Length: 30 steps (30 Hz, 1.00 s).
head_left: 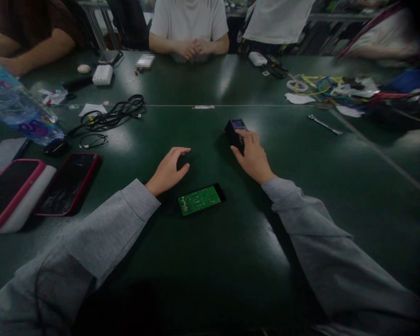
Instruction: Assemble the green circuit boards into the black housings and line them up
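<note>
My right hand [254, 156] is closed round a small black box-shaped device [234, 133] with a little screen on its top face; the fingers hide part of it. Over the table to the left, my left hand [170, 170] holds nothing, its thumb and fingers apart. Between my forearms lies a green circuit board [200, 200] set in a black frame, face up and slightly turned. It is close below my left hand and touched by neither hand.
On the dark green table [210, 261], phones in red cases [70, 184], a plastic bottle [28, 112] and black cables [115, 114] lie to the left. A wrench [325, 125] and tangled wires [336, 88] are at the right. Across sits a person with clasped hands [192, 48].
</note>
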Each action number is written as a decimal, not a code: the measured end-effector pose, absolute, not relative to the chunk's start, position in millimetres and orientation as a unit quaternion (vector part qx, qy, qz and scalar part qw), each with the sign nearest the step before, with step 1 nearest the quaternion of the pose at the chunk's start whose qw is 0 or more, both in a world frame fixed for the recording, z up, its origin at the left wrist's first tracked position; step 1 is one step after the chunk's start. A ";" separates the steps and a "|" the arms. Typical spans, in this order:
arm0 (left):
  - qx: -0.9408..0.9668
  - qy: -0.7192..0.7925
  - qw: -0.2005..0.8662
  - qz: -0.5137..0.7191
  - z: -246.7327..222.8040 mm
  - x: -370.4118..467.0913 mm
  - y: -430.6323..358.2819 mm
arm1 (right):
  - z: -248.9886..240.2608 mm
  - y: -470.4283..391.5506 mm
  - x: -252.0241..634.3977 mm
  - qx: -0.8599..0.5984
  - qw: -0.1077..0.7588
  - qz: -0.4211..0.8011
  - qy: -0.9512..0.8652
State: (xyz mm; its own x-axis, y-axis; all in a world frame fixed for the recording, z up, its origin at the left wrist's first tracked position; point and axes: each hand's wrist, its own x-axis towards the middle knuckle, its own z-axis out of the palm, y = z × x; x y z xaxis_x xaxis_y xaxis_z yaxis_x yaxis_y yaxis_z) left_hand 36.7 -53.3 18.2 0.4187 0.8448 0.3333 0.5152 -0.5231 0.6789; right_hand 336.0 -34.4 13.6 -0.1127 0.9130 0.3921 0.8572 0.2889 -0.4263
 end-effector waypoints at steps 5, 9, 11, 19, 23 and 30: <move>0.807 0.419 0.241 0.338 17.6 36.6 -53.1 | 12.8 -33.7 336.6 -0.594 0.302 0.037 -0.745; 0.812 0.421 0.241 0.325 19.3 36.4 -53.4 | 20.1 -37.8 334.9 -0.579 0.331 -0.009 -0.745; 0.815 0.419 0.240 0.321 20.3 36.3 -53.6 | 24.7 -40.7 334.7 -0.589 0.351 -0.059 -0.726; 0.821 0.407 0.231 0.327 18.7 36.1 -53.0 | 23.4 -32.6 355.9 -0.615 0.445 -0.131 -0.638; 0.822 0.409 0.231 0.323 17.5 35.7 -52.4 | 8.6 -19.0 369.5 -0.636 0.419 -0.081 -0.643; 0.824 0.411 0.223 0.321 18.2 36.7 -52.4 | -6.8 -9.6 374.6 -0.671 0.335 -0.049 -0.660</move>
State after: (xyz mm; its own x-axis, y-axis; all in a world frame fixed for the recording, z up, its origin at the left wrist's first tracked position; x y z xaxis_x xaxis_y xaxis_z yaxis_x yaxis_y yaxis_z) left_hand 36.7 -52.4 18.2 0.4570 0.8198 0.3451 0.5338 -0.5631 0.6309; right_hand 374.6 -9.6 -6.8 0.1248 0.8519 0.5087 0.9181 0.0952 -0.3847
